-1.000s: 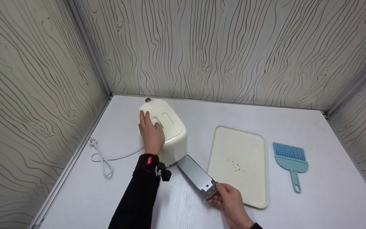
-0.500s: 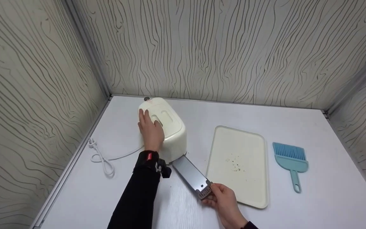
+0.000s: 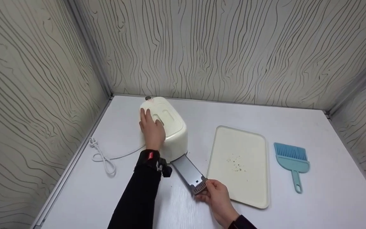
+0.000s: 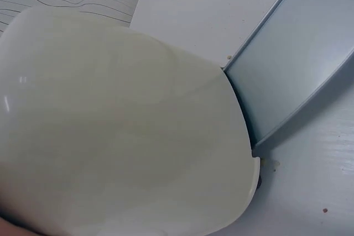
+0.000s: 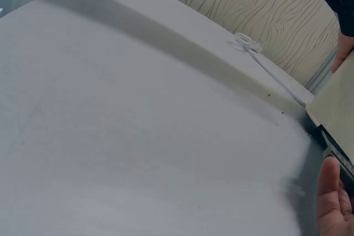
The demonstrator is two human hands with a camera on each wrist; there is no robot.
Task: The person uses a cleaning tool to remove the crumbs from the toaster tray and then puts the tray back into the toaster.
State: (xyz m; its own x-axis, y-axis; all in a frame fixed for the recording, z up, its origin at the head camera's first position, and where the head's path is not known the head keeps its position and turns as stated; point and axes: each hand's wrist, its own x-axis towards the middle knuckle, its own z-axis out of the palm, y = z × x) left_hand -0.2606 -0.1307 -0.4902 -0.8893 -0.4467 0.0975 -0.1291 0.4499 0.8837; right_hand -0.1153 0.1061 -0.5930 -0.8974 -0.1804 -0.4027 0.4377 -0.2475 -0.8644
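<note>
A cream toaster (image 3: 177, 143) with two slots on top stands at the left of the table in the head view. My left hand (image 3: 153, 132) rests on its top, fingers extended, the thumb beside a slot. From the toaster's near end sticks out a grey metal crumb tray (image 3: 187, 171); its far end is hidden inside. My right hand (image 3: 217, 201) pinches the tray's slotted outer end between thumb and fingers. In the left wrist view, the toaster's side (image 4: 138, 125) fills the frame and the tray (image 4: 293, 48) meets its lower opening.
To the right lies a cream rectangular tray (image 3: 253, 152) with crumbs (image 3: 237, 165) on it. Further right is a blue brush (image 3: 292, 159). The toaster's white cord and plug (image 3: 98, 151) lie at the left. Some crumbs dot the table. Patterned walls (image 3: 202, 51) enclose the table.
My right hand has moved left and slightly up with the crumb tray, which now sits a little deeper in the toaster. My left hand stays on the toaster.
</note>
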